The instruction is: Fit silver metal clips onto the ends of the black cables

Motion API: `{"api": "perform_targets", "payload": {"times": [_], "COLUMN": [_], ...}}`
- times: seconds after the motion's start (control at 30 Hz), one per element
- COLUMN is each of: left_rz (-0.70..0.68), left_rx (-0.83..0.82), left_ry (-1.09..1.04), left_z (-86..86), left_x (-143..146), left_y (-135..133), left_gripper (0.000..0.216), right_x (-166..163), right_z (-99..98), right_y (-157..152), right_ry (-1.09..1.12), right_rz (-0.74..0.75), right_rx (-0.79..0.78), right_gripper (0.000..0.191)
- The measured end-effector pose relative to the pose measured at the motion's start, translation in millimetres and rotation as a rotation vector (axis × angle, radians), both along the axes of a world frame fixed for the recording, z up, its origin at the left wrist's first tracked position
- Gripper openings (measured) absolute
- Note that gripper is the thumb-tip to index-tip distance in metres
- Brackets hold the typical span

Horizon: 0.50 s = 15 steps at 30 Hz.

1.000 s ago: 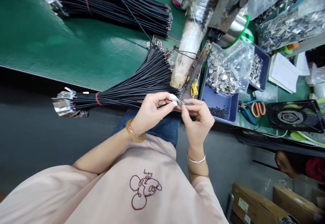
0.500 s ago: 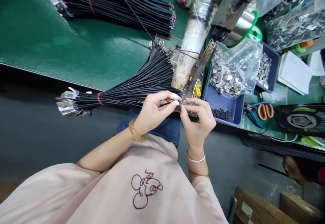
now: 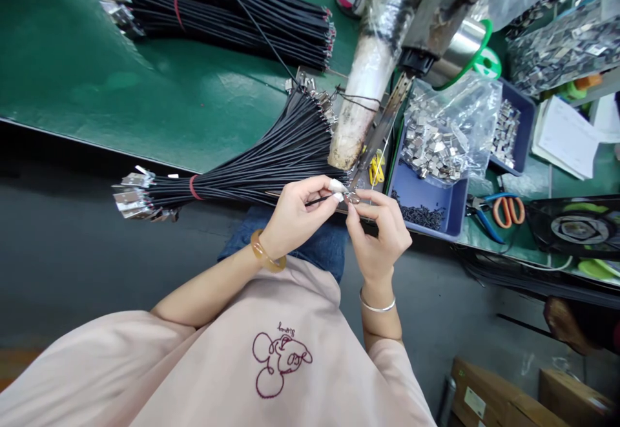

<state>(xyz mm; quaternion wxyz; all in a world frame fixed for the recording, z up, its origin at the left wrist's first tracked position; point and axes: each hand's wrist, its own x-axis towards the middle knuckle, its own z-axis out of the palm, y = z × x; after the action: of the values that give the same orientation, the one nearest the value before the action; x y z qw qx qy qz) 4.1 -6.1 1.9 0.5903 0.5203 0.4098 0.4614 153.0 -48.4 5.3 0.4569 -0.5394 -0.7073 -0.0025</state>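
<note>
My left hand (image 3: 295, 217) pinches the end of a thin black cable (image 3: 317, 200) between thumb and taped forefinger. My right hand (image 3: 380, 230) pinches a small metal clip (image 3: 352, 198) against that cable end, fingertips of both hands almost touching. Just above them a bundle of black cables (image 3: 256, 165), tied with a red band and tipped with metal clips at its left end, lies across the table's edge. A soldering tool wrapped in plastic (image 3: 365, 84) points down toward my hands.
A blue tray (image 3: 426, 197) holds a bag of metal clips (image 3: 443, 136) and small dark parts. A second cable bundle (image 3: 232, 13) lies on the green mat (image 3: 121, 97). Orange-handled scissors (image 3: 504, 210), a fan (image 3: 574, 227), papers and cardboard boxes (image 3: 489, 395) are at the right.
The view has shifted slightly, so everything sits a little to the right. My hands hold the same pinch on cable and clip, with only small finger movement.
</note>
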Motion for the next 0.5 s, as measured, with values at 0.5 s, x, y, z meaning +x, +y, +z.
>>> {"api": "perform_targets", "payload": {"times": [0.5], "left_rz": [0.005], "left_rx": [0.011], "left_ry": [0.029], "left_z": [-2.1], "left_x": [0.2], "left_y": [-1.7], "left_gripper": [0.016], "right_x": [1.7], "right_z": [-1.7], "right_y": [-2.6], "right_ry": [-0.149], "right_rz": [-0.009], "right_rx": [0.070], "right_gripper": [0.018]}}
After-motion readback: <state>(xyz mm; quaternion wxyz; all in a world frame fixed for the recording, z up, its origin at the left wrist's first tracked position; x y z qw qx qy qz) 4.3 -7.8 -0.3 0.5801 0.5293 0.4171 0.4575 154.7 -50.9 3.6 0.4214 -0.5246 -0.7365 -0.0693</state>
